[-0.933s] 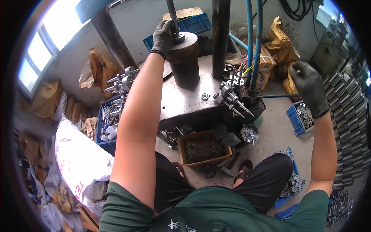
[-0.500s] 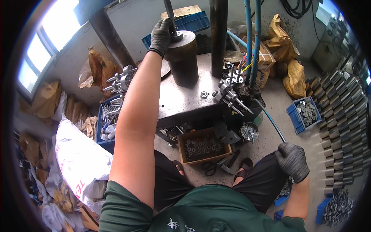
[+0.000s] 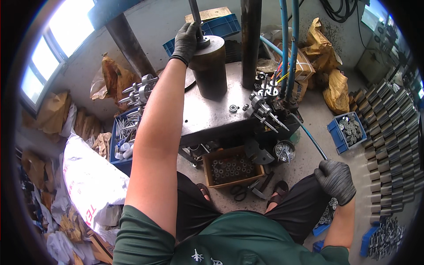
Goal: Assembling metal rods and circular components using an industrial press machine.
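My left hand [image 3: 185,42], in a grey knit glove, reaches far forward with its fingers closed on an upright metal shaft [image 3: 194,12]. The shaft stands in a dark flanged ring [image 3: 203,43] on top of a thick steel cylinder [image 3: 210,73]. My right hand [image 3: 335,182], gloved alike, is closed round the near end of a long lever [image 3: 312,142] with a blue section. The lever's far end meets the machine beside the press table [image 3: 207,119]. A small bearing [image 3: 233,108] lies on the table, right of the cylinder.
Shafts with gears [image 3: 263,108] sit at the table's right edge, others [image 3: 143,90] at its left. Below is a wooden box [image 3: 207,180] of small rings. A blue bin [image 3: 340,143] of metal parts and stacked metal pieces [image 3: 388,145] stand right. A steel column [image 3: 250,44] rises behind.
Both hands keep their hold. My left hand has shifted very slightly to the right, and my right hand sits a touch further right on the lever. Little else differs.
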The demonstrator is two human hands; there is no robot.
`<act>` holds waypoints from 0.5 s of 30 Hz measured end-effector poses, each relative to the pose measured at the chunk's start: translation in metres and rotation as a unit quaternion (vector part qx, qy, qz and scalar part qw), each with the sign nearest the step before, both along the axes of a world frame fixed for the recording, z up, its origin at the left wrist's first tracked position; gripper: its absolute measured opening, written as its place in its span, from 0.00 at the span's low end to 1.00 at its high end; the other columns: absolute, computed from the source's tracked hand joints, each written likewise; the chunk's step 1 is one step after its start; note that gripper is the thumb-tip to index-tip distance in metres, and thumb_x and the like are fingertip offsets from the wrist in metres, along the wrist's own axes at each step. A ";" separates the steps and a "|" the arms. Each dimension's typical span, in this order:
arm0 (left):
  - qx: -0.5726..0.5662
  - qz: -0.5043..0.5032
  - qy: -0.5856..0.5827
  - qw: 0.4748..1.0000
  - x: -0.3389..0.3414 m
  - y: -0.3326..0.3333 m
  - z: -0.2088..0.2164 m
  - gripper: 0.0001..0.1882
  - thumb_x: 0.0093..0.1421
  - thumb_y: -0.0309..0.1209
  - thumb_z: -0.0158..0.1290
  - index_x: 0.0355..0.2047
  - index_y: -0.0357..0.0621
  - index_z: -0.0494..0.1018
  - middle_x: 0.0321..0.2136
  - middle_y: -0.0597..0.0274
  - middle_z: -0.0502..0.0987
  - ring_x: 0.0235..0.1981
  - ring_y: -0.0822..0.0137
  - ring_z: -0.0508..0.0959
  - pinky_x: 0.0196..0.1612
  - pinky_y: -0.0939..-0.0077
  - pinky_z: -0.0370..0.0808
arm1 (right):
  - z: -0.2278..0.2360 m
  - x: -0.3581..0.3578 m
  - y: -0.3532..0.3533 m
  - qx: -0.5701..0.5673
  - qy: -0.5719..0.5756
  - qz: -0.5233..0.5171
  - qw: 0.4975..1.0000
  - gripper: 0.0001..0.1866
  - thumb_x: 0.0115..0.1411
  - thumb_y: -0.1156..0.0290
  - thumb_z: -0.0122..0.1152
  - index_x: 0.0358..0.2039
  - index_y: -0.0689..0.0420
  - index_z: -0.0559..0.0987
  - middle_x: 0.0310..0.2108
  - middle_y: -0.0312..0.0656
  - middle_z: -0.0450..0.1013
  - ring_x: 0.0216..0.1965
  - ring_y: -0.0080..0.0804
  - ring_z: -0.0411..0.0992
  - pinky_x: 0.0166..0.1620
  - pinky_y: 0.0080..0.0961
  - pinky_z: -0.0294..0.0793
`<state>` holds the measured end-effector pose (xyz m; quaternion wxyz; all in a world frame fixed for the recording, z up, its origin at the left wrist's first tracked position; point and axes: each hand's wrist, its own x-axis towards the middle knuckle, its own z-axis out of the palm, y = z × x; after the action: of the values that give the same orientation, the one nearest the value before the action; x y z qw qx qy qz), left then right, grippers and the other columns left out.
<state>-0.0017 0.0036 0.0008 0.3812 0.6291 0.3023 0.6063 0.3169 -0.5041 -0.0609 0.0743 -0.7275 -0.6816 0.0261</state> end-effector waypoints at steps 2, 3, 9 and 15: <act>-0.003 0.005 0.006 1.000 -0.001 0.001 0.000 0.18 0.66 0.45 0.53 0.36 0.41 0.79 0.25 0.64 0.77 0.25 0.73 0.75 0.33 0.76 0.74 | 0.006 0.001 0.003 -0.015 -0.001 -0.001 1.000 0.12 0.56 0.62 0.64 0.26 0.59 0.80 0.28 0.54 0.77 0.33 0.55 0.78 0.39 0.45 0.77; -0.009 -0.001 0.000 1.000 -0.002 0.003 0.000 0.18 0.66 0.44 0.53 0.36 0.41 0.79 0.25 0.64 0.77 0.25 0.73 0.75 0.33 0.76 0.74 | 0.010 0.002 0.005 -0.030 -0.001 -0.001 1.000 0.11 0.56 0.63 0.64 0.28 0.59 0.81 0.28 0.54 0.77 0.33 0.54 0.78 0.40 0.44 0.78; -0.026 -0.014 -0.006 1.000 -0.003 0.005 -0.001 0.16 0.66 0.42 0.53 0.38 0.40 0.79 0.25 0.64 0.78 0.26 0.73 0.76 0.33 0.76 0.75 | 0.021 0.014 0.018 0.091 0.086 0.015 0.992 0.13 0.56 0.70 0.62 0.41 0.61 0.83 0.36 0.53 0.80 0.36 0.53 0.80 0.43 0.40 0.80; -0.007 -0.001 0.023 1.000 -0.004 0.012 -0.003 0.18 0.67 0.42 0.54 0.41 0.39 0.80 0.26 0.64 0.79 0.27 0.73 0.77 0.35 0.76 0.76 | 0.020 0.020 0.011 -0.055 0.018 0.051 0.997 0.14 0.56 0.72 0.60 0.42 0.61 0.83 0.38 0.54 0.80 0.37 0.53 0.80 0.45 0.41 0.80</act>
<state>-0.0058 0.0157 -0.0025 0.3791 0.6409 0.3145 0.5888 0.3367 -0.4930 -0.0409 0.0455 -0.6943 -0.7137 0.0803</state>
